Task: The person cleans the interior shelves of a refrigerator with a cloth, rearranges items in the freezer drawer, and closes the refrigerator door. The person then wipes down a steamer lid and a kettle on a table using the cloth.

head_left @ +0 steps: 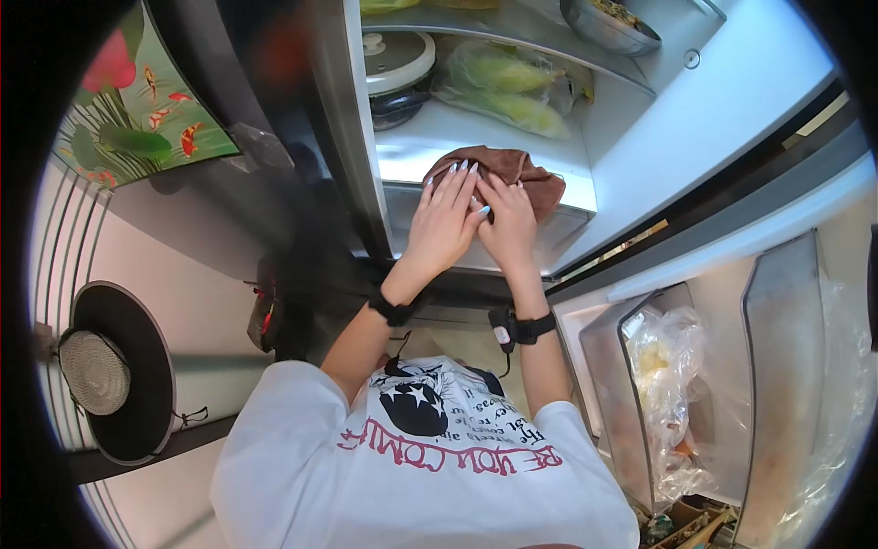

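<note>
A bunched brown cloth (546, 190) lies over the front edge of the lower fridge shelf (402, 166). On the left part of the cloth rests my left hand (443, 222), its fingers stretched flat and pale-tipped nails showing. Beside it, touching or nearly so, my right hand (509, 227) is bent over the cloth with its fingers curled into it. Part of the cloth is hidden beneath both hands. Behind it on the shelf stand a lidded pot (399, 59) and a clear bag of pale green produce (526, 96).
A metal bowl of food (622, 20) sits on the upper glass shelf (512, 35). To my right, the open fridge door holds door bins (631, 412) with a plastic bag (672, 366). At left, a dark-brimmed hat (151, 366) is beside a white surface, below a flower-and-fish picture (165, 119).
</note>
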Demonstrator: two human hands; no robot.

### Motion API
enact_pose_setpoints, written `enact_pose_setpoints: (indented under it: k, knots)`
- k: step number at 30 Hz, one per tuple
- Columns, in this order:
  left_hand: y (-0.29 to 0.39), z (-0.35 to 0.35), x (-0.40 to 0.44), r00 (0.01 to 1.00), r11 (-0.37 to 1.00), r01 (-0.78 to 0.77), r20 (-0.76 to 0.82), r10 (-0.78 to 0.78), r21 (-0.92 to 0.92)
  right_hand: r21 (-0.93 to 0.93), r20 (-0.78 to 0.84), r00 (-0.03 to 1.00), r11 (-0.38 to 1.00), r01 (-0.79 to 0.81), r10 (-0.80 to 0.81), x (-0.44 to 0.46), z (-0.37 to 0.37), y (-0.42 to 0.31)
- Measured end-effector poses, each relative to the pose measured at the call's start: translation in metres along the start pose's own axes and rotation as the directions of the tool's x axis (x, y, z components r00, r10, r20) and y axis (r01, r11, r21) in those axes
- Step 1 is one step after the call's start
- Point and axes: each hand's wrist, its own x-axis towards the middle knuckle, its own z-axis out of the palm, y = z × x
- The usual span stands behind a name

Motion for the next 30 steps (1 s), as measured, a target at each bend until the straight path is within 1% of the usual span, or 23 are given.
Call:
enact_pose_setpoints:
  k: [1,2,5,6,8,9,11,12,14,15,16,18,19,20,22,23,24,25,26,27,28,30]
  knots:
    - [-0.004,-0.01,0.0,0.999,0.999,-0.001,0.043,0.002,-0.032,0.003,0.002,1.0,1.0,0.005,-0.005,0.002,0.003,-0.005]
    - [-0.01,-0.012,0.004,0.999,1.0,-0.008,0.046,0.008,-0.017,0.014,-0.01,1.0,1.0,0.004,-0.003,0.008,0.008,-0.004]
    - [-0.031,0.0,0.028,0.998,0.999,-0.049,-0.042,0.048,-0.02,-0.161,0.016,0.999,0.986,0.046,-0.044,0.031,0.027,0.007]
    - [-0.04,0.003,0.042,0.998,0.998,-0.058,-0.022,0.058,-0.019,-0.165,0.024,1.0,0.986,0.019,-0.015,0.042,0.031,0.009]
    - [-0.049,0.012,0.067,0.992,0.994,-0.035,0.124,0.022,0.105,-0.238,0.095,0.993,0.97,-0.04,0.064,0.057,0.034,0.015]
    - [-0.049,0.015,0.075,0.991,0.994,-0.048,0.132,0.035,0.096,-0.247,0.09,0.993,0.967,-0.055,0.079,0.063,0.036,0.021]
    - [-0.048,0.02,0.087,0.987,0.996,0.064,0.142,-0.071,0.054,-0.28,0.22,0.96,0.954,-0.108,0.173,0.072,0.038,0.033]
    - [-0.048,0.025,0.091,0.987,0.997,0.053,0.151,-0.061,0.052,-0.282,0.214,0.959,0.952,-0.121,0.186,0.075,0.038,0.037]
    - [-0.046,0.033,0.095,0.99,0.993,0.079,0.108,-0.088,0.085,-0.289,0.259,0.937,0.944,-0.155,0.234,0.076,0.038,0.042]
    - [-0.044,0.036,0.095,0.991,0.994,0.065,0.112,-0.074,0.083,-0.329,0.254,0.942,0.936,-0.13,0.22,0.073,0.037,0.044]
    - [-0.041,0.039,0.093,0.995,0.994,0.025,0.092,-0.035,0.108,-0.336,0.245,0.943,0.932,-0.138,0.227,0.067,0.035,0.046]
    - [-0.03,0.041,0.083,0.996,0.99,-0.071,0.063,0.064,0.123,-0.327,0.141,0.973,0.936,-0.128,0.182,0.047,0.025,0.045]
    - [-0.02,0.038,0.076,0.991,0.985,-0.129,0.043,0.125,0.117,-0.284,0.082,0.981,0.948,-0.146,0.176,0.036,0.018,0.042]
    - [-0.011,0.043,0.067,0.99,0.984,-0.14,-0.005,0.141,0.107,-0.24,0.022,0.986,0.958,-0.155,0.165,0.025,0.01,0.039]
    - [0.007,0.047,0.057,0.984,0.98,-0.148,-0.079,0.159,0.13,-0.133,-0.031,0.982,0.973,-0.187,0.185,0.012,-0.003,0.038]
    - [0.012,0.045,0.056,0.99,0.987,-0.125,-0.059,0.131,0.098,-0.144,-0.035,0.985,0.975,-0.17,0.167,0.01,-0.004,0.04]
    - [0.015,0.043,0.058,0.994,0.993,-0.101,-0.035,0.104,0.066,-0.183,0.01,0.979,0.962,-0.2,0.205,0.011,-0.005,0.042]
    - [0.012,0.047,0.067,0.993,0.993,-0.101,-0.052,0.104,0.063,-0.223,0.052,0.967,0.947,-0.231,0.248,0.014,-0.005,0.044]
    - [0.005,0.052,0.073,0.991,0.989,-0.125,-0.047,0.129,0.075,-0.227,0.054,0.968,0.947,-0.228,0.246,0.02,-0.003,0.047]
    - [0.0,0.057,0.075,0.989,0.986,-0.146,-0.029,0.148,0.079,-0.314,0.005,0.979,0.93,-0.193,0.205,0.026,-0.002,0.05]
    - [-0.004,0.055,0.082,0.986,0.981,-0.16,0.063,0.154,0.105,-0.399,-0.037,0.985,0.901,-0.172,0.171,0.027,-0.001,0.053]
    - [-0.015,0.063,0.089,0.963,0.961,-0.227,0.185,0.198,0.155,-0.385,-0.076,0.982,0.904,-0.187,0.17,0.029,0.002,0.056]
